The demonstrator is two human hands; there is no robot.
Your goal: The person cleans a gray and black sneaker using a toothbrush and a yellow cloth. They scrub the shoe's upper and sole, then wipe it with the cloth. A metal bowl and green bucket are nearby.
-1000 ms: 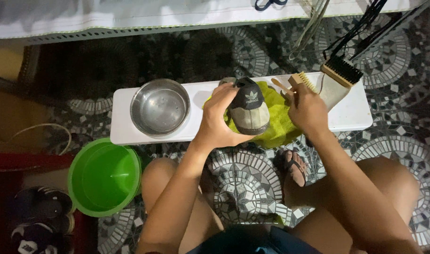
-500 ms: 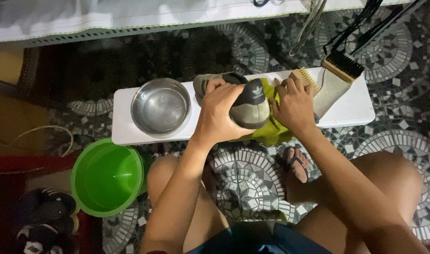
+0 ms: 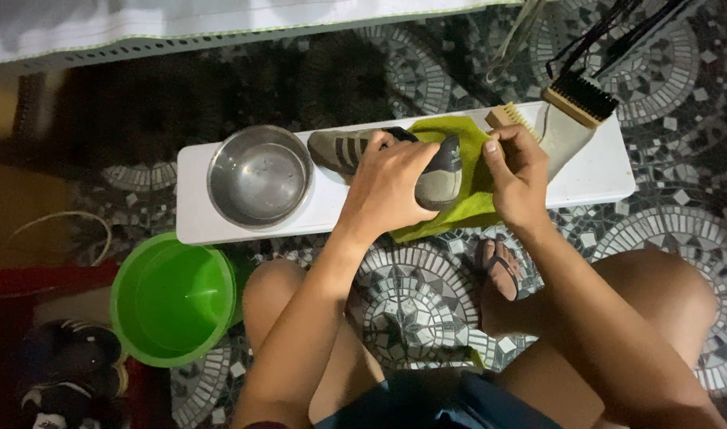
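Note:
A grey-brown sneaker (image 3: 341,148) with dark stripes lies on its side on a low white bench (image 3: 594,179). My left hand (image 3: 385,187) grips the middle of the sneaker from above. Under the shoe's heel lies a lime green cloth (image 3: 467,208). My right hand (image 3: 520,176) pinches this cloth against the heel end of the sneaker.
A steel bowl (image 3: 258,175) sits on the bench's left half. A wooden brush (image 3: 508,117) and a larger black-bristled brush (image 3: 576,106) lie at the right end. A green bucket (image 3: 172,298) stands on the mosaic floor to the left, with dark shoes (image 3: 65,373) beyond it. My sandalled foot (image 3: 498,266) is below the bench.
The sneaker has turned from heel-up to lying sideways along the bench, its toe now pointing toward the bowl. My right hand has closed on the green cloth at the heel.

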